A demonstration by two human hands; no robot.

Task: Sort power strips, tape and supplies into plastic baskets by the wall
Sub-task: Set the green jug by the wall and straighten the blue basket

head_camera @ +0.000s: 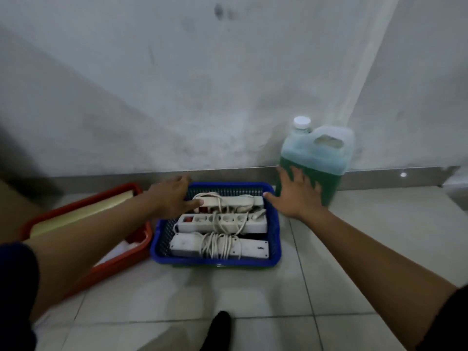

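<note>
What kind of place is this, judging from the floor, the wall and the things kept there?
Probably a utility or storage corner indoors. The floor is pale tile meeting a scuffed plain wall. A blue basket of power strips and a jug of green liquid stand by the wall.

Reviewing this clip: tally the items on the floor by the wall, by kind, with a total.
Power strips: 3, all in the blue basket
Baskets: 2, blue and red
Jugs of green liquid: 1
Paper rolls: 1, in the red basket
Total: 7

Scuffed white wall [177, 84], metal baseboard [228, 173], pale tiled floor [354, 249], dim light.
</note>
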